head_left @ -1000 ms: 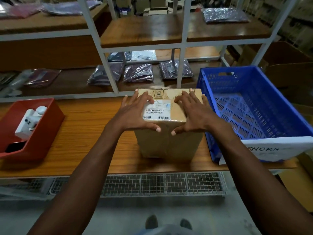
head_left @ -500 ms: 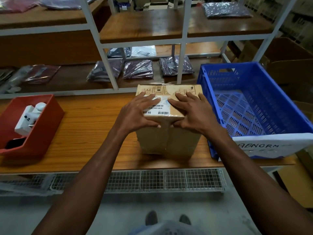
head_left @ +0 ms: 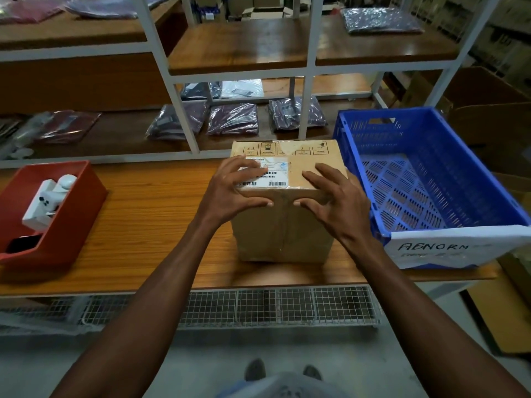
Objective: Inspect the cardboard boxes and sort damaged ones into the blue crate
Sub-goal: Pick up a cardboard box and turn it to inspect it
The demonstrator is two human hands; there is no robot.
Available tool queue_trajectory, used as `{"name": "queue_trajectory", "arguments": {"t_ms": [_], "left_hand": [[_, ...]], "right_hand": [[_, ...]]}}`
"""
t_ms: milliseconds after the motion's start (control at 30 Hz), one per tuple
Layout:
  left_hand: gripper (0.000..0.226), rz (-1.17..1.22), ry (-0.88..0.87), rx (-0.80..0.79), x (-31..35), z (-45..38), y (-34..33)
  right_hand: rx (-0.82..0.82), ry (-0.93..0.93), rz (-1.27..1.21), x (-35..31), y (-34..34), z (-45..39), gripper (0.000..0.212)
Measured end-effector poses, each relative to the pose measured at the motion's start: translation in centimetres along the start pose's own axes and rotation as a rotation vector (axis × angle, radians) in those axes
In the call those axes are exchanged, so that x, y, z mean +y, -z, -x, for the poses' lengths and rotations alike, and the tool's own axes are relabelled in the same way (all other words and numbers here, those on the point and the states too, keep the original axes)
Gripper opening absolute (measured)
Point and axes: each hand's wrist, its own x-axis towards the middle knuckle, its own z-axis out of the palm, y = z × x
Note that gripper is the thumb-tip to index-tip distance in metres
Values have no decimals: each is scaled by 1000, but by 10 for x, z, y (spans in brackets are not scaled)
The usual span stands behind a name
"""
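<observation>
Over at the left end of the wooden bench point(head_left: 149, 219) sits a red bin point(head_left: 71, 214), tilted toward the person, with a white plastic gadget point(head_left: 47, 201) and something dark lying inside. Behind the bench, the lower shelf point(head_left: 120, 145) carries several clothes packed in clear plastic bags point(head_left: 233, 119), lying flat in a row.

Moving to the middle, a cardboard box point(head_left: 284, 225) stands upright on the bench, its top face showing a white barcode label point(head_left: 265, 175) and a row of printed handling symbols along the far edge. Clear tape runs down its front. The left hand point(head_left: 234, 191) rests on the top left part of the box, fingers curled over the label and the thumb hooked over the near top edge, so it has hold of the box. The right hand point(head_left: 334, 201) is on the top right part, fingers spread and bent with their tips on the cardboard, thumb pressed at the near edge close to the other thumb; it grips the box too.

Just to the right of the box, nearly touching it, stands the blue crate point(head_left: 459, 156), with slotted walls and floor. A white paper sheet point(head_left: 448, 248) with handwritten letters reading "ABNORM" hangs over its near wall. Beyond the crate, large brown cartons point(head_left: 494, 110) stand on the floor.
</observation>
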Motion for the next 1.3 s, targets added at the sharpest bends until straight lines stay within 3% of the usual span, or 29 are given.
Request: {"name": "queue_trajectory", "arguments": {"t_ms": [100, 200, 333, 500, 767, 900, 967, 1200, 1300], "left_hand": [[63, 32, -10, 142, 4, 7, -8], [62, 89, 91, 246, 5, 15, -17], [83, 59, 117, 144, 1, 20, -16], [71, 22, 118, 145, 0, 3, -4], [85, 88, 251, 149, -11, -18, -17], [122, 33, 225, -86, -23, -7, -28], [128, 20, 225, -144, -28, 3, -36], [92, 38, 328, -122, -36, -3, -54], [85, 59, 357, -138, -47, -2, -59]], "right_hand": [[7, -23, -33, 3, 1, -9, 61], [23, -50, -105, 2, 5, -16, 53], [24, -51, -128, 1, 11, -24, 48], [146, -81, -223, -2, 14, -36, 50], [132, -182, -204, 3, -13, -63, 53], [73, -197, -259, 8, -28, -79, 47], [40, -211, -237, 8, -35, -86, 46], [-252, -165, -19, 22, -58, -71, 76], [-360, -171, 49, 21, -68, -45, 74]]}}
